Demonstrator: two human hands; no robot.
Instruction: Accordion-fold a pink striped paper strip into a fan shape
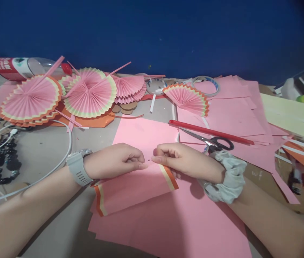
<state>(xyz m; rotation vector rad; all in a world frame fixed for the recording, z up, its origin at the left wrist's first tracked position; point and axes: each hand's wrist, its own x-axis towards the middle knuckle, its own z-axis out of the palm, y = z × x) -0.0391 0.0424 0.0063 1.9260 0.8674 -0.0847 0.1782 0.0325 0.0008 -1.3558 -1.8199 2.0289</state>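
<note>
A pink paper sheet (137, 191) with cream and orange strips along its left and right edges is held over larger pink sheets (202, 222). My left hand (121, 159) is closed, thumb and fingers pinching the sheet's far edge. Close beside it, my right hand (177, 157) pinches the same edge near the right corner. A tiny dark mark shows between the fingertips; I cannot make out what it is. Just beyond my right wrist lie black-handled scissors (219, 143) and a long red stick (211, 131), both on pink paper.
Pleated paper fans (30, 98) stand along the back, with a half-open fan (188, 99) farther right. A plastic bottle (12, 68) lies at the back left. A white cable (69, 138) loops near black beads (5, 161). Tape rolls (213, 86) rest by stacked pink paper.
</note>
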